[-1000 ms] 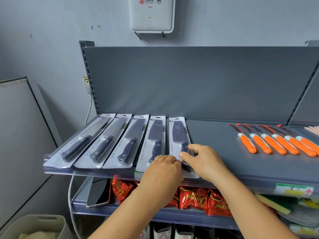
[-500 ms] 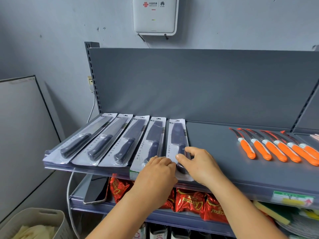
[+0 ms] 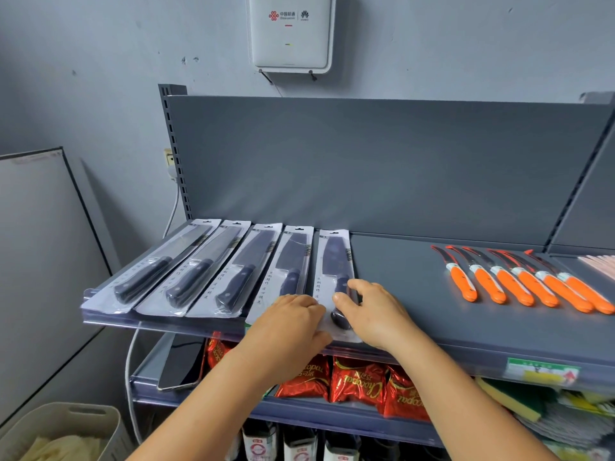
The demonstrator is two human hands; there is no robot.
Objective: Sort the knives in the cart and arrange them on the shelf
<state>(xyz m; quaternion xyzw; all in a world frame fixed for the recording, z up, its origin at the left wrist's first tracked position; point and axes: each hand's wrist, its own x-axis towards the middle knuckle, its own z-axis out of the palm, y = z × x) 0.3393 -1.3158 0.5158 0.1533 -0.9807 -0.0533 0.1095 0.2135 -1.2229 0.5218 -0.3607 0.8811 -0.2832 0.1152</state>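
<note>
little has moved since a second ago: both hands stay at the near end of the fifth packaged knife [image 3: 334, 271], last of five lying side by side on the shelf [image 3: 416, 294]. the left hand [image 3: 293, 319], fingers curled, presses the card's left edge; the right hand [image 3: 372, 311] pinches the handle bubble between thumb and forefinger. the pack's near end overhangs the front lip, so a careless nudge could tip it off or push it across its neighbour.
</note>
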